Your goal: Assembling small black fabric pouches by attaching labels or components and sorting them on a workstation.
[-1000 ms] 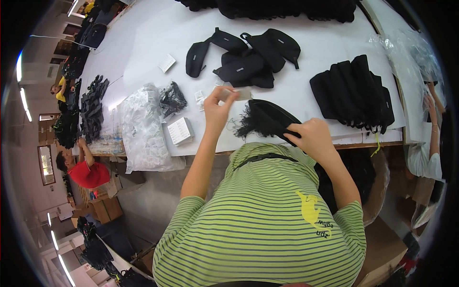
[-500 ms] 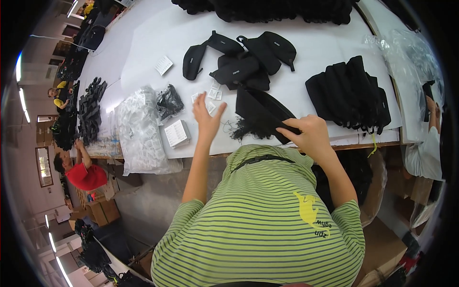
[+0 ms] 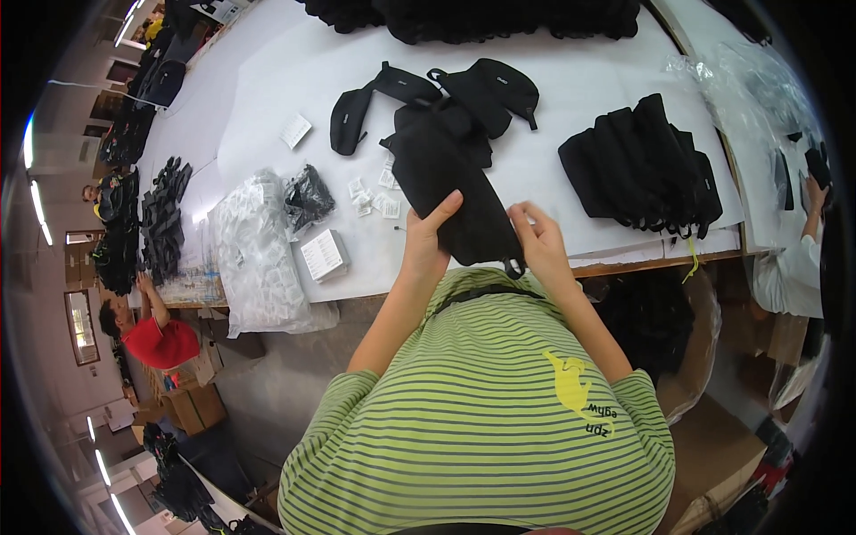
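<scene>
A black zip pouch (image 3: pixel 456 183) lies slanted between my hands, its plain side up and a small loop at its near end. My left hand (image 3: pixel 430 239) grips its left edge, thumb on top and fingers hidden beneath. At the lower right edge, my right hand (image 3: pixel 544 250) is closed with thumb and fingertips on the fabric. More black pouches (image 3: pixel 508 85) lie loosely piled just beyond, partly covered by this one. Small white tags (image 3: pixel 387 208) are scattered left of it, near a white stack of cards (image 3: pixel 325 256).
On the right sits a row of overlapping black pouches (image 3: pixel 637 174). A clear bag of white packets (image 3: pixel 259 259) and a smaller bag of black pieces (image 3: pixel 308 198) lie left. A dark heap (image 3: pixel 499 18) spans the far side. Co-workers are at both sides, one in red (image 3: pixel 160 343).
My left hand has come from the tags to the pouch and taken hold of it. The pouch has turned and flattened out, covering part of the pile. My right hand has shifted slightly left.
</scene>
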